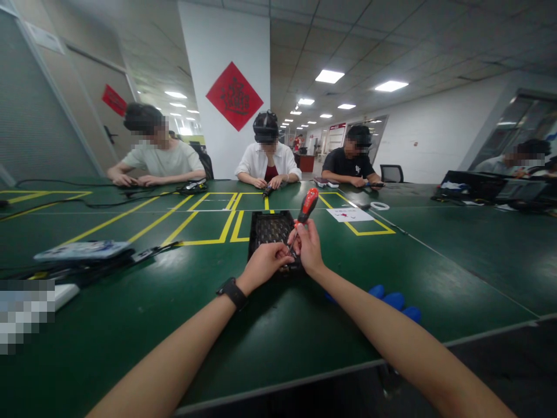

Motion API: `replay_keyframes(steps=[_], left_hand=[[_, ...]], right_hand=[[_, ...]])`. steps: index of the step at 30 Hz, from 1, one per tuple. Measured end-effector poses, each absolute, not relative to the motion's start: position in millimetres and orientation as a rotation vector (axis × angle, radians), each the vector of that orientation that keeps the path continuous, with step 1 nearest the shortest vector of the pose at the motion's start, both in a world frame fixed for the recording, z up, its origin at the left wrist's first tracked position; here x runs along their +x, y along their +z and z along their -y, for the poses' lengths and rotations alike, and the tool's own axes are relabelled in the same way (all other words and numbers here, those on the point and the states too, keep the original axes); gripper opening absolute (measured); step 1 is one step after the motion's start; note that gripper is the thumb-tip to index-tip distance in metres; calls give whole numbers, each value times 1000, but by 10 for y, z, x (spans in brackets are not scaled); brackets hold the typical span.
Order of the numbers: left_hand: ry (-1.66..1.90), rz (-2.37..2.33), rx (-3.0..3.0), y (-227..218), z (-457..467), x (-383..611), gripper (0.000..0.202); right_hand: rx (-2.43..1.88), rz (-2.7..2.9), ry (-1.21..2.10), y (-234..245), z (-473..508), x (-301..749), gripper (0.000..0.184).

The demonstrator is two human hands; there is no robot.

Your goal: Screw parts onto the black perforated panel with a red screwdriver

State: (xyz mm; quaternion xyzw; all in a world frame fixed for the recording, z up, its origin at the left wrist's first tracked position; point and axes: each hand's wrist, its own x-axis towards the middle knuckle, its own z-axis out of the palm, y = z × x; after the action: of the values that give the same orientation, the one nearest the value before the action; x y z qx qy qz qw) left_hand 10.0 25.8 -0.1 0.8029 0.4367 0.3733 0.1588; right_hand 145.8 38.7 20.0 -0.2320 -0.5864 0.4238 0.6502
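Green matting covered the long table, marked with yellow tape lines that boxed off work areas. Behind it stood a white pillar bearing a red diamond sign. Three people sat along the far side, each with their hands at small items on the table.

Near the middle of the table, just beyond the person's hands, lay a black perforated tray. Its near edge was hidden under the fingers.

The right hand was closed around the lower part of a screwdriver. The red handle rose tilted above the fist, and the thin shaft slanted down towards the tray's near edge. The left hand rested at that same edge, fingers curled and touching the right hand. Whether it gripped the tray or only steadied it could not be told.

A white sheet with small parts lay to the right of the tray, inside a yellow box. Blue rounded shapes showed beside the right forearm. A black watch sat on the left wrist, and a small white ring lay past the sheet.
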Motion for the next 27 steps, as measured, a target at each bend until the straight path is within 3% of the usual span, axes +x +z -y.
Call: replay_keyframes(steps=[5, 15, 27], left_hand=[[1057, -1215, 2317, -11, -263, 107, 21], [1057, -1310, 2272, 17, -258, 112, 28], [1075, -1212, 2297, 90, -193, 131, 31]], right_hand=[[-516, 1384, 1030, 206, -393, 1464, 31], [-514, 1385, 1001, 227, -388, 1447, 23], [-508, 1365, 989, 190, -371, 1435, 27]])
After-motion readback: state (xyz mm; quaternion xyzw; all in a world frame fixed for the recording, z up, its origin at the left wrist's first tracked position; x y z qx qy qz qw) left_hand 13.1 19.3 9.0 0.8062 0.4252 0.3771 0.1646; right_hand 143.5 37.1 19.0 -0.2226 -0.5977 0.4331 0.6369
